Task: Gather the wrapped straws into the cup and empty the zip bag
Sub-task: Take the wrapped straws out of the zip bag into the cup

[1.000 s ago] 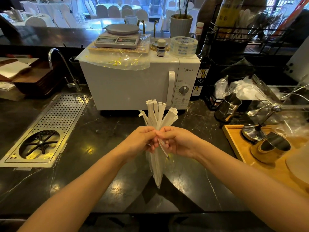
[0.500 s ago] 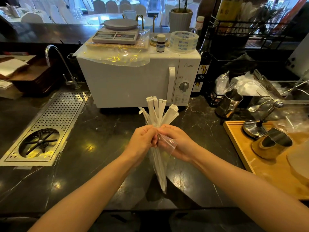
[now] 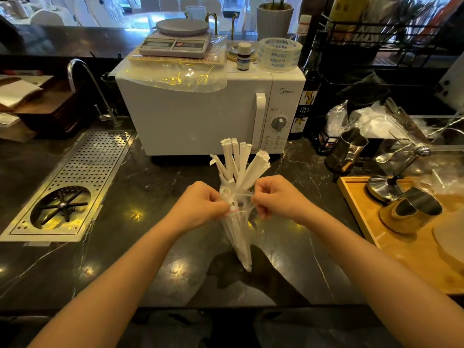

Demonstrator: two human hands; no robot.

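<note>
Head view: left hand and right hand, fingers pinched on opposite edges of zip bag mouth, held above dark desk; wrapped straws stand inside, fanning up between both hands' fingers

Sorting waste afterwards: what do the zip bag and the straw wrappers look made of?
Zip bag: thin clear plastic film, glossy; the straws show through it and a red zip strip edges its mouth. Straw wrappers: apparently matte white paper, opaque with flat folded ends.
</note>
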